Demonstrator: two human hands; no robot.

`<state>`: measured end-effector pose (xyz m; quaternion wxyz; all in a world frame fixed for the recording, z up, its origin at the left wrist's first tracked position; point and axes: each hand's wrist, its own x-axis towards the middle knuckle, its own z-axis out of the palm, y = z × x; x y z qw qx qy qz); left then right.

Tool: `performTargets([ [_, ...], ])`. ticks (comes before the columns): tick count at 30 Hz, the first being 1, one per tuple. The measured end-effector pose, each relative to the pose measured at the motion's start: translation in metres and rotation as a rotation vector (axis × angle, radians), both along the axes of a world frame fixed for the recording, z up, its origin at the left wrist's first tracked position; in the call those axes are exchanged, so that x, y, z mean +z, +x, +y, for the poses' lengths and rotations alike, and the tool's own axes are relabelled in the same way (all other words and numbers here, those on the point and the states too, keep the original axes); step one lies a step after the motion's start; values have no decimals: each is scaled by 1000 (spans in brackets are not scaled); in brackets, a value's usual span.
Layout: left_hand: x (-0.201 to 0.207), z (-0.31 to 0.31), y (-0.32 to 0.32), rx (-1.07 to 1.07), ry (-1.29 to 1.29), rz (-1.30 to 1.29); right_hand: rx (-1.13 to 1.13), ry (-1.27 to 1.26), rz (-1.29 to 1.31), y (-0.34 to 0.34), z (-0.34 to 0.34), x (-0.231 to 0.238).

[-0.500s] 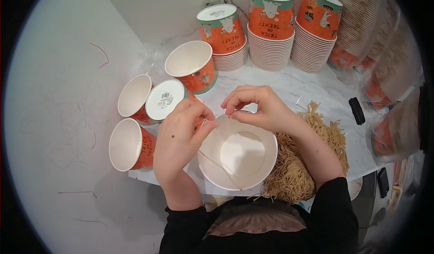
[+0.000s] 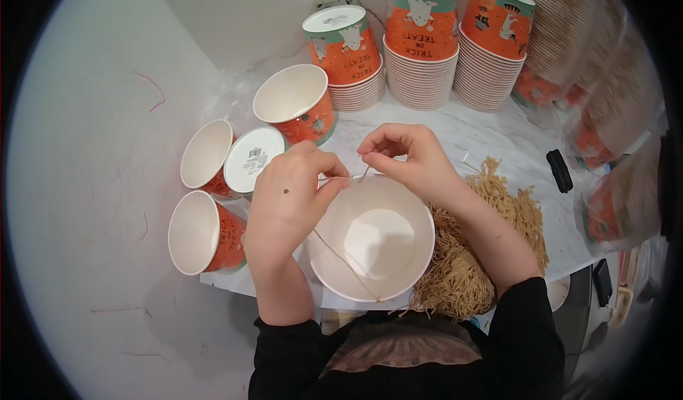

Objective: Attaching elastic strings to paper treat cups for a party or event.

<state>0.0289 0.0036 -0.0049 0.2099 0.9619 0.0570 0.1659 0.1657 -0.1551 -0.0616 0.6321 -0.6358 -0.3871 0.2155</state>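
A white-lined paper bucket (image 2: 421, 233) stands open end up in front of me. A thin tan string (image 2: 344, 262) runs slantwise across its mouth, from a small knot at the near rim up to my left hand. By the far rim my left hand (image 2: 286, 193) is closed, thumb and forefinger pinching the string. My right hand (image 2: 409, 156) is just right of it, also pinched shut, with a short string end hanging from its fingertips. Beside the bucket, under my right forearm, lies a heap of tan strings (image 2: 455, 279).
Orange paper buckets (image 2: 235, 240) lie or stand at the left, one upside down (image 2: 255, 159). Behind are upturned stacks of buckets (image 2: 421, 80). Plastic-wrapped stacks (image 2: 619, 208) line the right side, near a small black object (image 2: 560, 171). Loose threads lie on the white surface at far left.
My hands have shifted slightly to the right. The right fingertips now sit a little above the rim, with a string end showing below them, and more string shows at the left fingertips.
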Motion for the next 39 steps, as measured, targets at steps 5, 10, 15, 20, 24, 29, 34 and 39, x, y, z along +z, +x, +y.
performTargets([
  [5, -8, 5, 17, -112, -311, -83, -128, -68, -361, -3, 1, -6],
  [10, -30, 15, 26, -18, -554, -26, -116, 73, -378, -4, 2, -7],
  [15, -72, 37, 24, -88, -896, -5, -14, 21, -243, -3, 4, -6],
  [20, -78, 31, 10, -183, -1142, -67, 101, 77, -137, -10, 7, -9],
  [24, -76, 33, 5, -263, -1059, -177, 96, 84, -125, -14, 9, -13],
  [29, -83, 46, 1, -324, -956, -159, 33, 14, -57, -16, 10, -14],
  [34, -78, 36, 0, -299, -1044, -226, 68, 9, -134, -22, 11, -13],
  [39, -75, 31, -1, -245, -1092, -111, 70, 24, -301, -27, 7, -5],
])
